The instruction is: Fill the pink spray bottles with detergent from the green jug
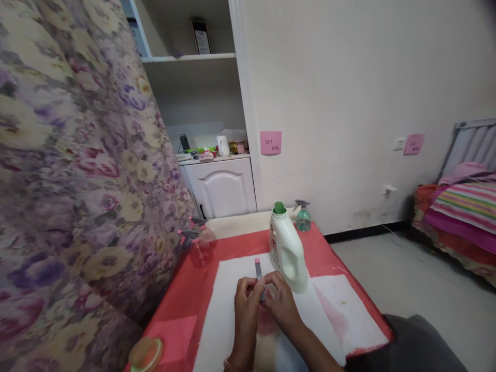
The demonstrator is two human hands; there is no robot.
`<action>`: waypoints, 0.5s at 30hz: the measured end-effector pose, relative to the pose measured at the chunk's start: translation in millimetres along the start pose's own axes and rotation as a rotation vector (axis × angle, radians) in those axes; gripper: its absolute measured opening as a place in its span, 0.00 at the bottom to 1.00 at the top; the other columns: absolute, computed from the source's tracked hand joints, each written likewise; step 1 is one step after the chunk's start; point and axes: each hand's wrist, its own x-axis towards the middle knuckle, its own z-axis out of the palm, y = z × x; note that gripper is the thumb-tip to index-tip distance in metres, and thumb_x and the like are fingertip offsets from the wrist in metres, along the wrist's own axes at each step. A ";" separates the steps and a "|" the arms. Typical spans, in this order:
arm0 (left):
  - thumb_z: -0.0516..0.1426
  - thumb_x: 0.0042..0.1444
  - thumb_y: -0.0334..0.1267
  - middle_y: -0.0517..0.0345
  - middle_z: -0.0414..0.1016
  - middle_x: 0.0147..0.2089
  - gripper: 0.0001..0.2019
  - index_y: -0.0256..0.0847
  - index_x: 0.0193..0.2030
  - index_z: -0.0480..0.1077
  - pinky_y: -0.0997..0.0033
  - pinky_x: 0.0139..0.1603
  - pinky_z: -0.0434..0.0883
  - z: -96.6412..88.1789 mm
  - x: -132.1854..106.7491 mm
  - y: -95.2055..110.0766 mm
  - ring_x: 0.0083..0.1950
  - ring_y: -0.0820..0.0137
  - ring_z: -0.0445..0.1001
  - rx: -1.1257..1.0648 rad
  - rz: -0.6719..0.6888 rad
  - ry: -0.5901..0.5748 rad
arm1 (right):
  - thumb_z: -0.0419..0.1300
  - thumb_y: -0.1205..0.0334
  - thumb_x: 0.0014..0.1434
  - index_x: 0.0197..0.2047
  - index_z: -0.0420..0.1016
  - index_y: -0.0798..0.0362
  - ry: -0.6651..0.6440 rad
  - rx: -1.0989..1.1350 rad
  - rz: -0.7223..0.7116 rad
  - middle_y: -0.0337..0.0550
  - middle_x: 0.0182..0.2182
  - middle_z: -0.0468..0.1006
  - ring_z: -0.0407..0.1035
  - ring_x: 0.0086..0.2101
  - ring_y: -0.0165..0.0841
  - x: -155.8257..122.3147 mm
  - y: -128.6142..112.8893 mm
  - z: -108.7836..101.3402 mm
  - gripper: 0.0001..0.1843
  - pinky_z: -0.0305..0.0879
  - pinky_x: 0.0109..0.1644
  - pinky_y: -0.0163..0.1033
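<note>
My left hand (248,298) and my right hand (279,299) come together over the white sheet at the middle of the table. Both are closed round the grey trigger head (259,269) of a spray bottle, whose pink nozzle points away from me. Beneath my hands shows a see-through pinkish bottle (266,321), partly hidden by them. Whether the head is seated on this bottle I cannot tell. Just beyond my right hand, a large pale detergent jug (285,243) stands upright with green in its mouth.
Two pink spray bottles (200,252) stand at the far left of the red-covered table (240,242). A green spray bottle (303,221) stands at the far right corner. Near left lies a round green-rimmed lid-like thing (146,354). A floral curtain (85,196) hangs along the left.
</note>
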 end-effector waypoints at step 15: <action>0.62 0.49 0.54 0.60 0.70 0.29 0.17 0.41 0.27 0.69 0.68 0.36 0.68 -0.6 1.8 -0.8 0.33 0.66 0.70 0.004 0.013 0.004 | 0.61 0.67 0.50 0.34 0.69 0.50 0.022 -0.019 0.032 0.40 0.33 0.71 0.69 0.36 0.37 -1.3 0.6 2.6 0.07 0.66 0.41 0.41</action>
